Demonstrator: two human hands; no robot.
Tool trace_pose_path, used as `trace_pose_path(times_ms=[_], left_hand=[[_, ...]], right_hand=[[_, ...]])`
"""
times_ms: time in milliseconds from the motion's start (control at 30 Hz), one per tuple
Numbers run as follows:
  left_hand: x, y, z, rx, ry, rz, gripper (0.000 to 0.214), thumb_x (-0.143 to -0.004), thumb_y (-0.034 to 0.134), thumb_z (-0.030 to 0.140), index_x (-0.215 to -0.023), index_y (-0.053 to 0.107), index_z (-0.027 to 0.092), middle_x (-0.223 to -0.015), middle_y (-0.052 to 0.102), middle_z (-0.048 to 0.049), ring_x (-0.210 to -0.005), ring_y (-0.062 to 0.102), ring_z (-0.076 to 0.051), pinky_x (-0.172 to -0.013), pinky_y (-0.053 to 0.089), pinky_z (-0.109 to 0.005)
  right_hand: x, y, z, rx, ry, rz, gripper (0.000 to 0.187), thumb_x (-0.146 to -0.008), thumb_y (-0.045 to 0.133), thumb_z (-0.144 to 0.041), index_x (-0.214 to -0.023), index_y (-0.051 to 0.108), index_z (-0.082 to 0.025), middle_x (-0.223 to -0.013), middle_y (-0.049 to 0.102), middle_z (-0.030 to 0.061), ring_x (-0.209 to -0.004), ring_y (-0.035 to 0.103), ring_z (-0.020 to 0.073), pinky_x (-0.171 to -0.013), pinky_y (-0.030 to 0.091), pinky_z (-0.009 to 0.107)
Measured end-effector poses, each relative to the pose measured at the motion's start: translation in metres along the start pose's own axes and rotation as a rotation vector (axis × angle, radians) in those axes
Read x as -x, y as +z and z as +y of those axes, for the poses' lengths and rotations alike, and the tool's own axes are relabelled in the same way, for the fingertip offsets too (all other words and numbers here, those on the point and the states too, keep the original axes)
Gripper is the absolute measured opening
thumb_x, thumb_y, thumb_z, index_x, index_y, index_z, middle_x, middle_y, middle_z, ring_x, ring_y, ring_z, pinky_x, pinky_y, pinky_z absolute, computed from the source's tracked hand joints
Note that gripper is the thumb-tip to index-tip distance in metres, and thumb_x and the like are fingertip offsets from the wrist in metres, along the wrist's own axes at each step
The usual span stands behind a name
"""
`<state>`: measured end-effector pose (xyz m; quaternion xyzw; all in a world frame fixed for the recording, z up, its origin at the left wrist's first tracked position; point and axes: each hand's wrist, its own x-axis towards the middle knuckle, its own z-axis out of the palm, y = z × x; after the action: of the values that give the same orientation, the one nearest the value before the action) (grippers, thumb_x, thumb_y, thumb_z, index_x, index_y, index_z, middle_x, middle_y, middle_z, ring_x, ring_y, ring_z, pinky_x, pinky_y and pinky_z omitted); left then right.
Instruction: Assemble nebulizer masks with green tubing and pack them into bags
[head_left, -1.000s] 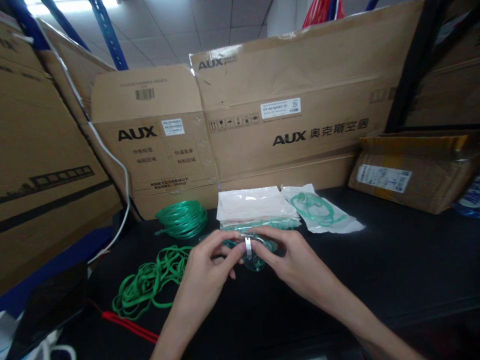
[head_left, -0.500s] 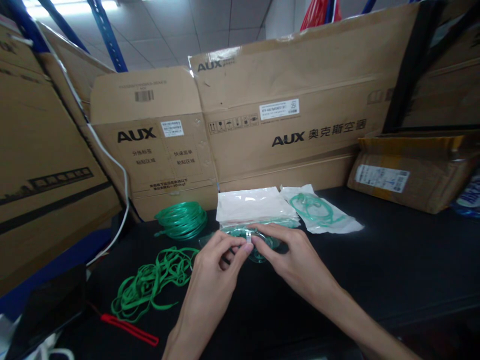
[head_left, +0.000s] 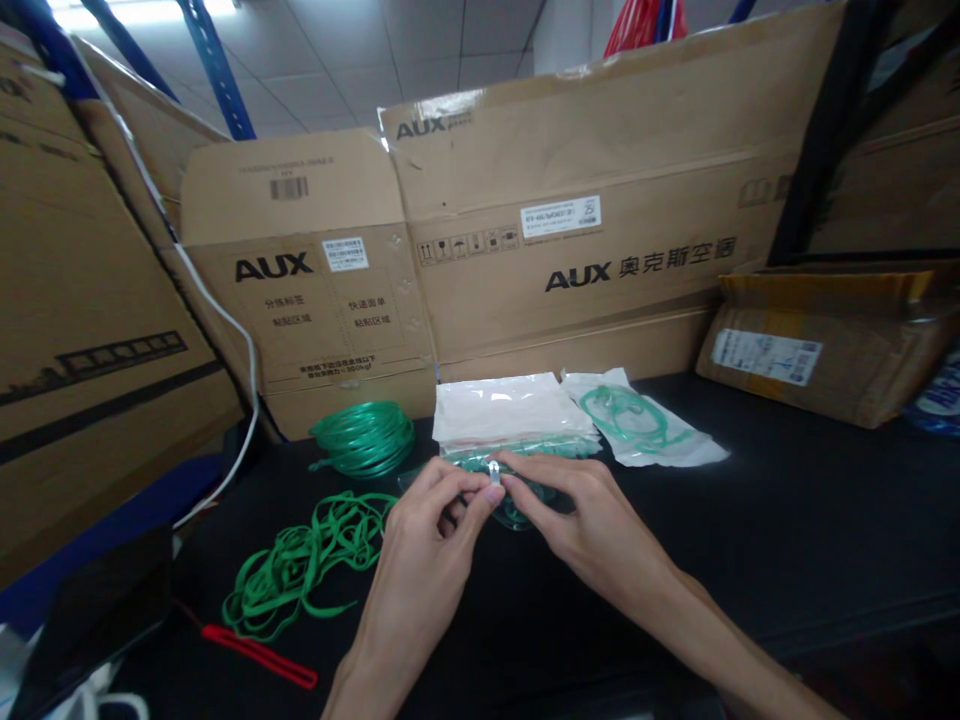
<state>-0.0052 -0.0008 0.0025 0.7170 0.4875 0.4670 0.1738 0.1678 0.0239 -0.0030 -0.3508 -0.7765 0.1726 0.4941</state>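
Observation:
Between my two hands is a small silvery metal strip point(head_left: 494, 474), above a clear green plastic mask point(head_left: 517, 517) that my fingers mostly cover. My left hand point(head_left: 429, 535) pinches the strip from the left with thumb and fingers curled. From the right, my right hand point(head_left: 592, 510) closes its thumb and index finger at the strip's other side. Just behind them lies a stack of white and clear packets point(head_left: 504, 412) with green contents. A coil of green tubing point(head_left: 364, 440) and a tangle of green elastic cord point(head_left: 307, 560) lie to the left.
An opened-out pouch with green tubing point(head_left: 634, 418) lies at back right, near a cardboard box point(head_left: 817, 350). Large cardboard panels point(head_left: 570, 200) wall the black table point(head_left: 750, 530). A red strap point(head_left: 259, 655), dark flat object point(head_left: 94, 610) and white cable point(head_left: 247, 400) are at left.
The metal strip sits slightly differently between my fingertips and its top catches more light. My right index finger has shifted slightly left and down. The things on the table have stayed put.

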Motion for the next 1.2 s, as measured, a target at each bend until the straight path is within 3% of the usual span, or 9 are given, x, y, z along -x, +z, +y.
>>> trace_pose_path(times_ms=[233,400,500,600,867,1000,1100,1200], left_hand=[[0.0,0.001,-0.001,0.013,0.011,-0.041,0.022,-0.098,0.062,0.036,-0.085,0.073,0.022,-0.083,0.06,0.0002,-0.07,0.054,-0.013,-0.06,0.042,-0.022],[0.0,-0.004,-0.004,-0.061,0.068,-0.021,0.011,-0.095,0.066,0.033,-0.1,0.07,0.023,-0.097,0.062,-0.0008,-0.074,0.059,-0.014,-0.059,0.046,-0.022],[-0.002,-0.01,-0.007,-0.132,0.221,-0.015,0.022,-0.094,0.069,0.026,-0.116,0.068,0.026,-0.119,0.065,-0.0036,-0.102,0.063,-0.019,-0.083,0.052,-0.027],[-0.003,-0.015,-0.009,-0.174,0.348,-0.104,0.027,-0.094,0.07,0.025,-0.121,0.069,0.027,-0.126,0.068,-0.0038,-0.12,0.06,-0.022,-0.104,0.047,-0.035],[-0.002,-0.025,-0.012,-0.26,0.365,-0.196,0.03,-0.091,0.074,0.029,-0.121,0.071,0.03,-0.123,0.073,-0.0004,-0.113,0.066,-0.02,-0.099,0.049,-0.034],[-0.004,-0.028,-0.017,-0.244,0.353,-0.172,0.031,-0.091,0.075,0.028,-0.121,0.071,0.029,-0.12,0.075,0.0006,-0.111,0.067,-0.019,-0.098,0.05,-0.033],[-0.005,-0.029,-0.02,-0.233,0.337,-0.167,0.03,-0.091,0.075,0.028,-0.12,0.071,0.029,-0.119,0.075,0.001,-0.111,0.068,-0.019,-0.099,0.051,-0.032],[-0.005,-0.03,-0.021,-0.226,0.349,-0.163,0.029,-0.091,0.074,0.029,-0.12,0.071,0.029,-0.12,0.075,0.0015,-0.112,0.067,-0.019,-0.1,0.051,-0.032]], right_hand=[[0.001,0.0,-0.003,-0.022,0.113,0.034,0.027,-0.091,0.062,-0.019,-0.111,0.08,-0.023,-0.115,0.079,0.0054,-0.108,0.075,0.0274,-0.101,0.057,0.041],[-0.002,-0.008,-0.01,-0.001,0.115,-0.081,0.027,-0.096,0.059,-0.019,-0.111,0.08,-0.025,-0.111,0.081,0.0032,-0.102,0.076,0.0255,-0.091,0.058,0.035],[-0.002,-0.012,-0.009,0.001,0.101,-0.147,0.028,-0.099,0.058,-0.023,-0.12,0.076,-0.028,-0.117,0.079,0.0019,-0.111,0.072,0.025,-0.1,0.052,0.037],[0.0,-0.013,-0.006,0.028,0.127,-0.195,0.028,-0.102,0.056,-0.031,-0.123,0.074,-0.03,-0.119,0.077,0.0023,-0.115,0.069,0.0267,-0.102,0.05,0.039],[0.004,-0.017,-0.003,0.034,0.19,-0.278,0.03,-0.103,0.052,-0.044,-0.121,0.074,-0.034,-0.119,0.077,-0.001,-0.116,0.068,0.0272,-0.101,0.049,0.041],[0.003,-0.024,-0.005,-0.012,0.182,-0.316,0.039,-0.094,0.066,-0.049,-0.13,0.068,-0.033,-0.126,0.073,0.0001,-0.117,0.065,0.0261,-0.102,0.047,0.037],[0.003,-0.029,-0.006,-0.039,0.176,-0.369,0.045,-0.09,0.073,-0.044,-0.132,0.064,-0.033,-0.117,0.074,-0.0007,-0.105,0.067,0.0232,-0.095,0.049,0.033],[0.002,-0.03,-0.007,-0.053,0.203,-0.373,0.037,-0.093,0.07,-0.041,-0.129,0.065,-0.033,-0.104,0.075,-0.0034,-0.086,0.067,0.0182,-0.079,0.05,0.028]])
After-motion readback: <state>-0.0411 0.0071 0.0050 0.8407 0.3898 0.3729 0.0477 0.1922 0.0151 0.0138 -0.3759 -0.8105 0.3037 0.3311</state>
